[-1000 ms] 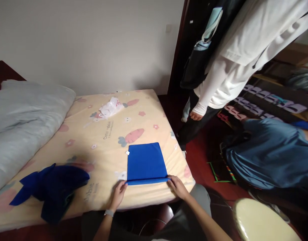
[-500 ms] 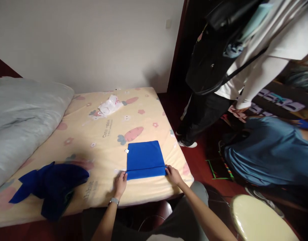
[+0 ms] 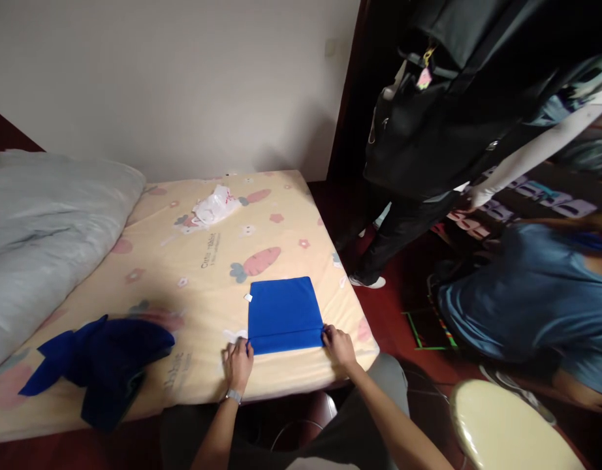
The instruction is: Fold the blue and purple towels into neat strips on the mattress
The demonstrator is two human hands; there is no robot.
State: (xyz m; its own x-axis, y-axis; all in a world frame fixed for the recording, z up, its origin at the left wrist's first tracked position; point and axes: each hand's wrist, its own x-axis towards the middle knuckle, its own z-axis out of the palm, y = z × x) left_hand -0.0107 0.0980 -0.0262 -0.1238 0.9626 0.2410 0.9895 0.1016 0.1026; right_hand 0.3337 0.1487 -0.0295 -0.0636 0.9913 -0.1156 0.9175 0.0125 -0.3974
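Observation:
A folded bright blue cloth (image 3: 284, 308) lies flat near the front right corner of the bed (image 3: 207, 274). My left hand (image 3: 239, 365) grips its near left corner with curled fingers. My right hand (image 3: 337, 344) pinches its near right corner. The near edge of the cloth is doubled over into a narrow band between my two hands. A small white tag sticks out at the cloth's far left corner.
A crumpled dark blue garment (image 3: 102, 362) lies at the bed's front left. A grey duvet (image 3: 46, 222) and a white plastic bag (image 3: 213, 203) lie farther back. Another person with a black bag (image 3: 428, 130) stands at right, beside a blue heap (image 3: 526, 294) and a cream stool (image 3: 506, 431).
The near edge of the blue cloth has been folded over into a wider band, and both hands have shifted slightly forward. The standing person has turned and moved right.

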